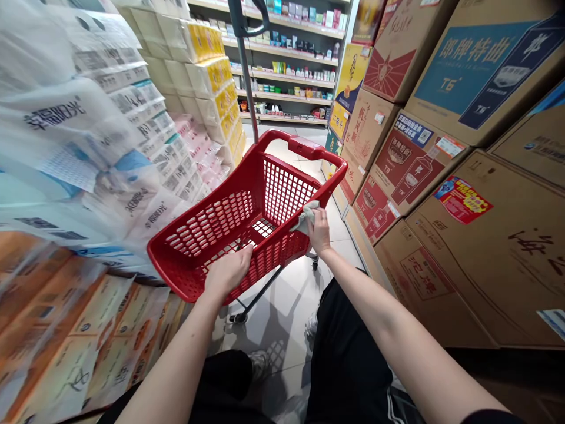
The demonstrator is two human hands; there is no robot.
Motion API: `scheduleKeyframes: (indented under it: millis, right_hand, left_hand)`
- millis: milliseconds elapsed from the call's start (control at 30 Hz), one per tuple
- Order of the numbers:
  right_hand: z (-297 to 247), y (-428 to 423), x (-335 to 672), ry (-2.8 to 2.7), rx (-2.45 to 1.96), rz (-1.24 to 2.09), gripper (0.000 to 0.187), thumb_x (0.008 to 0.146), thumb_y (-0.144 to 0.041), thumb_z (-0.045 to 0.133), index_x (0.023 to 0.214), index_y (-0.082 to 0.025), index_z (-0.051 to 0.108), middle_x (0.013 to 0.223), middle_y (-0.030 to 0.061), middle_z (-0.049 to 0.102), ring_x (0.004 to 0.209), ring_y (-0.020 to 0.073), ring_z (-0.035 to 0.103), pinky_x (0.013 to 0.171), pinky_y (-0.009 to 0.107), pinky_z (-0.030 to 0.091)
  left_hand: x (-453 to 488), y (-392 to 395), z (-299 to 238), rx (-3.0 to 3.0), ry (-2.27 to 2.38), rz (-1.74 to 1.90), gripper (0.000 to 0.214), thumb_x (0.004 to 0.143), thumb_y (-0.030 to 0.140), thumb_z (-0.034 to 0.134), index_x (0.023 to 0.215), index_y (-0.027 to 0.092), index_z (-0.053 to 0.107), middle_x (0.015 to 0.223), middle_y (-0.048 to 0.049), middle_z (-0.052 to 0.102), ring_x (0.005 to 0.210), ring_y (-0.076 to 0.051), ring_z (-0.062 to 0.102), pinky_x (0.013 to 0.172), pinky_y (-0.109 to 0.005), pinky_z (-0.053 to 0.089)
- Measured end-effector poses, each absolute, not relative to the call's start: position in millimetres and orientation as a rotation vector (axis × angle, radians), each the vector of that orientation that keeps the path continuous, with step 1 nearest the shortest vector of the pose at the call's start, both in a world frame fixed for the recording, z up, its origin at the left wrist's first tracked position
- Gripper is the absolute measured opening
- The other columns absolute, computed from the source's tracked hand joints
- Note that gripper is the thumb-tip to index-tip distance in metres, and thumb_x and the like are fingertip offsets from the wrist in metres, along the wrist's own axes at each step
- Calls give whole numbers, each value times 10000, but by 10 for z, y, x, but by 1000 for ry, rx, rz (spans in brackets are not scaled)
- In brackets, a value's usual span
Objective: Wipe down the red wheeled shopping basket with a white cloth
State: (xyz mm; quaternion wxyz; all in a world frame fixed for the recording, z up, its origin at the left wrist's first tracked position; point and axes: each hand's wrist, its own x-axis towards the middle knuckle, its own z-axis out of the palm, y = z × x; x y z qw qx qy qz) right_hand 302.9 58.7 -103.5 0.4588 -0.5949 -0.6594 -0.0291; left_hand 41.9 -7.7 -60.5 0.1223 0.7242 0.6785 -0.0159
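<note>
A red plastic shopping cart stands on wheels in front of me, its basket wall full of square holes and its handle at the far right end. My left hand is closed over the near rim of the basket, with its fingertips partly hidden inside. Farther right on the same rim, my right hand presses a pale grey-green cloth against the red plastic. The cloth is crumpled and hangs over both sides of the rim. Nothing lies in the part of the basket I can see.
Stacked packs of tissue paper line the left side, close to the cart. Cardboard cartons are piled along the right. Behind stand shelves of small goods and a dark upright pole. White tiles cover the floor.
</note>
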Motion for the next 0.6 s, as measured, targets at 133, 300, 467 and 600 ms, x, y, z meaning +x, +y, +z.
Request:
scheduleKeyframes:
  millis: [133, 300, 467, 600]
  right_hand:
    - [-1318, 374, 2650, -1749, -1517, -4, 301, 922, -275, 362, 1125, -192, 569, 1143, 171, 520, 1084, 302, 490, 884, 495, 461]
    - [-1392, 198, 2427, -1996, -1375, -20, 297, 921, -223, 376, 1136, -209, 579, 1208, 136, 515, 1158, 265, 447, 984, 445, 416]
    - [-1389, 439, 2750, -2062, -1353, 52, 334, 914, -156, 355, 1158, -182, 582, 1245, 110, 518, 1198, 219, 432, 1032, 359, 384]
    - [-1539, 692, 3030, -1702, -1577, 292, 397, 863, -126, 391, 1236, -157, 521, 1250, 124, 522, 1137, 215, 510, 983, 334, 419]
  left_hand:
    - [465, -54, -626, 2114, 1963, -39, 832, 867, 600, -66, 1093, 209, 633, 1009, -145, 688, 962, -313, 635, 788, -392, 450]
    - [491, 6, -683, 2154, 1918, 7, 791, 877, 598, -47, 1139, 230, 602, 1050, -127, 684, 980, -298, 631, 805, -381, 443]
    - [483, 26, -717, 2199, 1888, 34, 757, 884, 590, -38, 1082, 236, 602, 1025, -112, 691, 965, -275, 635, 783, -355, 443]
    - [499, 16, -714, 2202, 1887, 42, 740, 886, 594, -26, 1053, 236, 600, 1011, -108, 694, 962, -270, 637, 772, -344, 441]
